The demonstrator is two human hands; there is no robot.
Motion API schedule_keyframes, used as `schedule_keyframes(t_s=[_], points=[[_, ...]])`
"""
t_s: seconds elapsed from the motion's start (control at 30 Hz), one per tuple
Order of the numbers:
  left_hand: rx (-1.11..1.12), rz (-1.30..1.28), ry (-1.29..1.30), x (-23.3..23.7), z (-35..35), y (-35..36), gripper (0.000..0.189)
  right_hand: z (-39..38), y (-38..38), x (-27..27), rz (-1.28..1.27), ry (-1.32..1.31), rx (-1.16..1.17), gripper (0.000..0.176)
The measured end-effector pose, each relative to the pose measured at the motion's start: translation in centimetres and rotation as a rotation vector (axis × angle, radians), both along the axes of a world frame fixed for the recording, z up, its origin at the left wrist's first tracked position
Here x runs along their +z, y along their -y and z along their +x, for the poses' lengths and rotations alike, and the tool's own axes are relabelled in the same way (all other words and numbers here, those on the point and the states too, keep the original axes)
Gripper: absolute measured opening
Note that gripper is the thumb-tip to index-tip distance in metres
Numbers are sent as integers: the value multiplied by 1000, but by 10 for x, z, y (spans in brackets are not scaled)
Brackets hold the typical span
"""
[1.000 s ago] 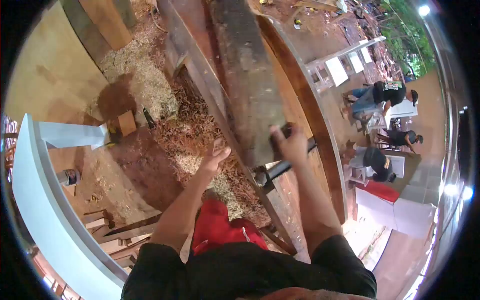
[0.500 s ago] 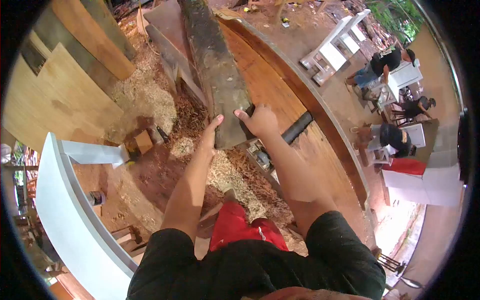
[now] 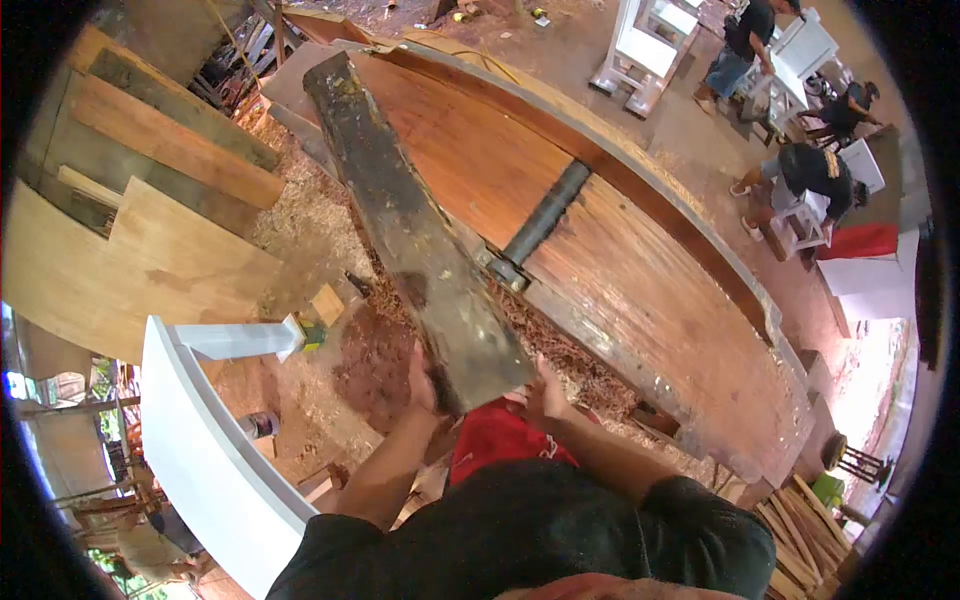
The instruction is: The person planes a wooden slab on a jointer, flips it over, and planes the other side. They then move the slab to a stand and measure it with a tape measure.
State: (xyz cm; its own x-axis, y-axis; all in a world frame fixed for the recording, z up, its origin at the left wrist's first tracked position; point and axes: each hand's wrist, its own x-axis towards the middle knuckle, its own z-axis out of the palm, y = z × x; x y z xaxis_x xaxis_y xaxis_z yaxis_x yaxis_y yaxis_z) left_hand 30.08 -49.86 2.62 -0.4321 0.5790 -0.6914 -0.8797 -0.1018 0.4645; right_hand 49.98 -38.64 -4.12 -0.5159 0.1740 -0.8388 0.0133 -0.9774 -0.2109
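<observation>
A long, dark, weathered wooden plank slants from the upper left down to my lap, its near end between my two hands. My left hand grips the left edge of that end, fingers partly hidden beneath it. On the right edge, my right hand holds the same end. Beside the plank lies a reddish-brown wooden machine table with a dark cylinder set across it.
A white curved piece of furniture stands at the left. Large boards lie at the upper left. Shavings cover the ground. Several people work around white furniture at the upper right. Wood strips are at lower right.
The plank's near end has come back toward my body with both hands. More of the cylinder and machine table now shows, and the view has shifted.
</observation>
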Motion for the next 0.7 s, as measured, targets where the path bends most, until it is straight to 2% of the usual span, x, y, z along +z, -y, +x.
schedule_keyframes(t_s=[0.07, 0.1, 0.13, 0.17, 0.23, 0.27, 0.33, 0.4, 0.5, 0.63, 0.67, 0.7], points=[[1, -154, -40, 11, 56, -7, 78, 26, 14, -3, -89, -91, -251, 49], [-7, -228, -62, 11, 79, -7, 78, 49, 15, -7, -93, -101, -284, 46], [-32, -162, -62, -21, 101, 5, 81, 71, 16, -11, -98, -111, -316, 43], [-46, -123, -74, -21, 123, 1, 82, 93, 17, -16, -102, -121, -349, 41], [-73, -60, -76, -11, 171, 1, 85, 128, 6, 41, -99, 107, -440, 41], [-138, -139, -24, -10, 188, 5, 85, 148, 3, 45, -54, 22, -467, 41], [-283, -45, 199, -51, 200, 30, 74, 186, -7, 56, -74, 13, -485, 44], [-324, -349, 264, -32, 214, 15, 67, 224, -13, 71, -52, 57, -492, 46], [-251, -1, 288, -48, 145, 10, 73, 273, -10, 79, 43, 138, -519, 47], [-228, -128, 97, -86, 22, -20, 73, 323, 12, 92, 202, 245, -594, 41], [-206, -147, 50, -80, 11, -41, 76, 331, 17, 95, 220, 279, -613, 40], [-213, -62, 138, -85, -5, -53, 76, 341, 23, 97, 227, 325, -641, 39]])
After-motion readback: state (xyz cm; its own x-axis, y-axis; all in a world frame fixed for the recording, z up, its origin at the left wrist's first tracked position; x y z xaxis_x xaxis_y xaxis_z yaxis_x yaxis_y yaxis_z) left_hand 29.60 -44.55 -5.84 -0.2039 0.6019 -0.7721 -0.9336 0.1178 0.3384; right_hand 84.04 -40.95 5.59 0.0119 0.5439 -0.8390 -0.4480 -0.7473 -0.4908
